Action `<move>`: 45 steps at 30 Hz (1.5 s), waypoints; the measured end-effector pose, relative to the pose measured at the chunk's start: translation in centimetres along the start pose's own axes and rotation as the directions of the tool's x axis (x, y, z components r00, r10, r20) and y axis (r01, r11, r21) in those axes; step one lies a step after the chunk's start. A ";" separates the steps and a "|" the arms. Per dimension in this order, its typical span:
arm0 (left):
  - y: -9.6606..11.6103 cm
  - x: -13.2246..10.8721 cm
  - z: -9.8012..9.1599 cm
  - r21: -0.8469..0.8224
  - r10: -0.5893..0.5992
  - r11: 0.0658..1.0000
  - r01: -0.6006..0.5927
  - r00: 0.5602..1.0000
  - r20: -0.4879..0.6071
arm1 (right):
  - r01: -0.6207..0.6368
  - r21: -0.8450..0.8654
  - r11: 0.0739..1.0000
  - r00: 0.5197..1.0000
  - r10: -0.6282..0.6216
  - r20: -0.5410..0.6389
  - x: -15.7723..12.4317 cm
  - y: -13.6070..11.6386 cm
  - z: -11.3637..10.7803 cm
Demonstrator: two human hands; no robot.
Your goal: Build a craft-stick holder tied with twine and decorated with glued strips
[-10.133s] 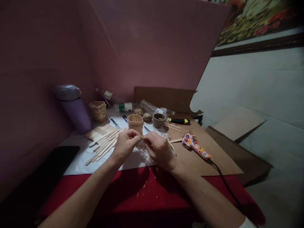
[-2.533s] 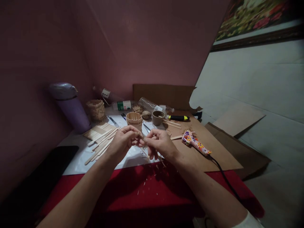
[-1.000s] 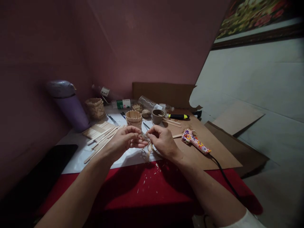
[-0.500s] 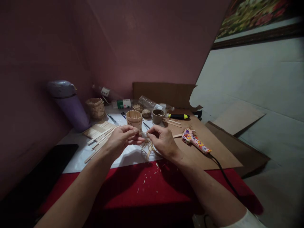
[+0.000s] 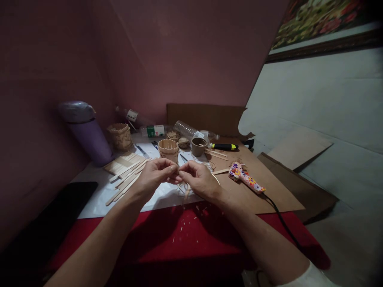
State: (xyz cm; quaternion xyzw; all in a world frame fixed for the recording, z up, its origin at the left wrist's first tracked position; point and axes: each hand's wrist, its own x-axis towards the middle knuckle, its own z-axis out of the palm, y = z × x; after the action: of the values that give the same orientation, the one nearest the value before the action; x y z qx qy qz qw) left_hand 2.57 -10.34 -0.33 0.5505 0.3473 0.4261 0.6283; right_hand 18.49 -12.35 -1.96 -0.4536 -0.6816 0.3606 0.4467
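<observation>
Fingertips of my left hand (image 5: 158, 173) and my right hand (image 5: 199, 179) almost meet over the middle of the work surface. Both hands are closed in a pinch; what lies between the fingers is too small and hidden to name. Just behind them stands a scalloped cup made of wooden sticks (image 5: 168, 148). Below my right hand, thin curled scraps (image 5: 187, 190) and part of a round golden rim (image 5: 216, 178) show. Several loose craft sticks (image 5: 128, 181) lie left of my left hand.
A flowered glue gun (image 5: 243, 177) with a black cord lies on cardboard at right. Behind are a brown pot (image 5: 199, 146), a yellow-black cutter (image 5: 225, 146), clear plastic bottles (image 5: 188, 130) and twine balls (image 5: 183, 142). A purple flask (image 5: 89, 135) stands left, by another stick cup (image 5: 119, 136).
My hands have drawn closer together, my right hand shifting left. The thin pale strand seen between the fingertips before is now hidden. More of the golden rim shows beside my right hand.
</observation>
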 end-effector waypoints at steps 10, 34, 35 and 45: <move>0.3 -0.4 0.2 0.094 0.025 0.995 -0.027 1.000 0.016 | -0.045 0.022 0.999 0.999 0.045 0.013 0.0 -0.4 -0.8; 0.0 -0.3 0.3 0.110 0.101 0.989 -0.100 0.995 -0.007 | -0.091 0.305 0.948 0.996 0.090 0.020 0.3 -0.2 -0.7; 0.0 -0.3 0.3 0.105 0.108 0.989 -0.108 0.994 0.001 | -0.092 0.308 0.947 0.996 0.090 0.020 0.3 -0.2 -0.7; 0.1 -0.4 0.2 0.103 0.121 0.987 -0.126 0.991 0.048 | -0.166 0.374 0.913 0.986 0.144 0.087 0.3 -0.5 -0.7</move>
State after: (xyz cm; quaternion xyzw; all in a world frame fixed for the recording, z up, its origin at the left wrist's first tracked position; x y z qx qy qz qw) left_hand 2.57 -10.75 -0.26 0.6124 0.3215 0.4336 0.5776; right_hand 18.95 -12.19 -1.15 -0.4005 -0.5734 0.5329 0.4762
